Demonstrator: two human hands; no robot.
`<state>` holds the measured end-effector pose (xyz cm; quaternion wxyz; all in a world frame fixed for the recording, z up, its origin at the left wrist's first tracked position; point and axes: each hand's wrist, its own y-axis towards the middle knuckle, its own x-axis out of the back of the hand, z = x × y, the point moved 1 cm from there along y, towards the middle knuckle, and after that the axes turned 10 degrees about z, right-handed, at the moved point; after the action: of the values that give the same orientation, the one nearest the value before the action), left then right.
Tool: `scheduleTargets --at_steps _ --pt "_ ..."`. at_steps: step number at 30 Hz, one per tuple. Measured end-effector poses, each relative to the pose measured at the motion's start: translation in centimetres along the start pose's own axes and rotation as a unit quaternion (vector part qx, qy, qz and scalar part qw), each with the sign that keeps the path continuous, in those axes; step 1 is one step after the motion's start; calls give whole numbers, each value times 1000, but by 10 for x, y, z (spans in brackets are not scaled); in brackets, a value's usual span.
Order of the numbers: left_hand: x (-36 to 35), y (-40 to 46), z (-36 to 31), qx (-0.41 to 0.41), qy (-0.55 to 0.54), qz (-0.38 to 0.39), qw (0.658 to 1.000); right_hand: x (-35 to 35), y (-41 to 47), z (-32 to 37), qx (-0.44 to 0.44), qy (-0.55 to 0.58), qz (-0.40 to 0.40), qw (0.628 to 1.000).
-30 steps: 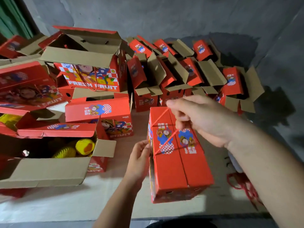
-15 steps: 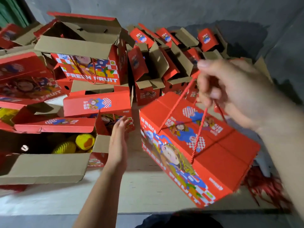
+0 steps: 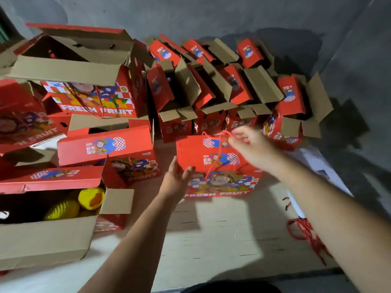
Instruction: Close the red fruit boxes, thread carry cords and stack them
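A closed red fruit box [image 3: 196, 151] with "FRESH FRUIT" on its front stands upright on the cardboard-covered floor, in front of a row of open boxes. A red carry cord [image 3: 213, 166] runs over its top and hangs down its front. My right hand [image 3: 251, 148] is over the box top and blurred; its fingers reach to the cord's loop, and I cannot tell whether they still pinch it. My left hand [image 3: 176, 180] is open, with its fingers against the box's lower left front corner.
Several open red boxes [image 3: 213, 98] with raised flaps crowd the back. A closed box [image 3: 105, 148] sits left of centre. At the near left an open box [image 3: 63, 235] holds yellow net-wrapped fruit [image 3: 91, 197]. A bundle of red cords [image 3: 304, 231] lies at right.
The corded box, carried by its cord half a second ago, now stands on the floor farther back. My left hand has come onto its corner.
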<state>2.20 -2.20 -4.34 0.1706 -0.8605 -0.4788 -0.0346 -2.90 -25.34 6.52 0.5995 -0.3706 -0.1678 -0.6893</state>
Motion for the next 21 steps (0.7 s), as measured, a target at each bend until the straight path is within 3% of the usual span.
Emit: scheduleTargets --at_steps 2,4,7,14,18,21 --pt "-4 0 14 -11 -1 18 1000 -21 0 -48 -135 -127 -18 983" --pt "-5 0 20 -11 -13 24 1000 -45 -11 -85 -207 -61 7 976" --pt "-4 4 15 5 -78 48 996 -75 -29 -119 -172 63 40 982" --pt "0 8 12 61 -187 34 980 -76 -29 -122 -140 77 57 986" --pt "-13 6 10 -20 -4 -90 996 -75 -33 -119 -120 58 20 991" --pt "-12 14 6 -21 -2 -101 995 -68 -28 -115 -124 62 -57 989"
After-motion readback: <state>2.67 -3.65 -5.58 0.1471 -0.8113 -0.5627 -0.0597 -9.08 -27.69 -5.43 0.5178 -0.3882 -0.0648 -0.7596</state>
